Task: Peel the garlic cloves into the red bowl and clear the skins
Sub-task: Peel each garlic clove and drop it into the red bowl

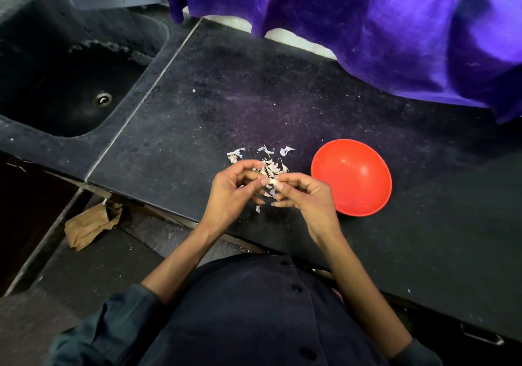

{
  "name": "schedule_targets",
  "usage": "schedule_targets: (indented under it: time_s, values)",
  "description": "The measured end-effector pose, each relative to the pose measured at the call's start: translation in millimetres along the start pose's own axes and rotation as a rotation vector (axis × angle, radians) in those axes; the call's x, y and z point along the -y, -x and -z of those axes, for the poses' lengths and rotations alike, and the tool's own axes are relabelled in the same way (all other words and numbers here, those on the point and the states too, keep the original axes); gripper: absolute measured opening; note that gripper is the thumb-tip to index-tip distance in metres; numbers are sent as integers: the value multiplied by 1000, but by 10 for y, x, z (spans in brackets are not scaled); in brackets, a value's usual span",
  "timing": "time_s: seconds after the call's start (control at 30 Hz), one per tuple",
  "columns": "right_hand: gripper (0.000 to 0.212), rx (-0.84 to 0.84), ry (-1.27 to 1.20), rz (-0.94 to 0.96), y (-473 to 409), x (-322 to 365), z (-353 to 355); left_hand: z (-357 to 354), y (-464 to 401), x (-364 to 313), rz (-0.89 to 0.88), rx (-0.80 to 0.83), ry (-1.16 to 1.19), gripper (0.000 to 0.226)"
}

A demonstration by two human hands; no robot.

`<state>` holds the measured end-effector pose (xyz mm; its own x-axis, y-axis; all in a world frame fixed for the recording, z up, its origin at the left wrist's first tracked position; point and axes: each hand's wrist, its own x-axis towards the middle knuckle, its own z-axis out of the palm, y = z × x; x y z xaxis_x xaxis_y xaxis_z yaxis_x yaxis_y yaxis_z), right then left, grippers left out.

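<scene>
A small pale garlic clove (270, 180) sits between both hands above the dark counter. My left hand (236, 189) pinches it from the left, and my right hand (300, 196) pinches it from the right with thumb and fingertips. Loose papery garlic skins (262, 159) lie scattered on the counter just beyond and beneath the hands. The red bowl (351, 177) stands on the counter right of my right hand, close to it; I see no cloves inside it.
A dark sink (70, 83) with a drain is set into the counter at the far left. Purple cloth (367, 26) hangs over the counter's back edge. A crumpled brown paper bag (90, 224) lies on the floor, lower left.
</scene>
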<state>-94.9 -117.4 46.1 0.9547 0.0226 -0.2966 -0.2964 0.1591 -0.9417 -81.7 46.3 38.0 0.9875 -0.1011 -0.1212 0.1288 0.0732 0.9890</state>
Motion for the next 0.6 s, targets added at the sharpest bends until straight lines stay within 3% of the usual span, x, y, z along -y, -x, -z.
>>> schedule_targets:
  time_s: [0.33,0.6]
  values:
    - [19,59,-171,-38,7,4,-30,-9,-12,-16,3,-41,60,36]
    - [15,28,-161,-32,9,-5,-32,-12,13,-13,-37,-11,-56,45]
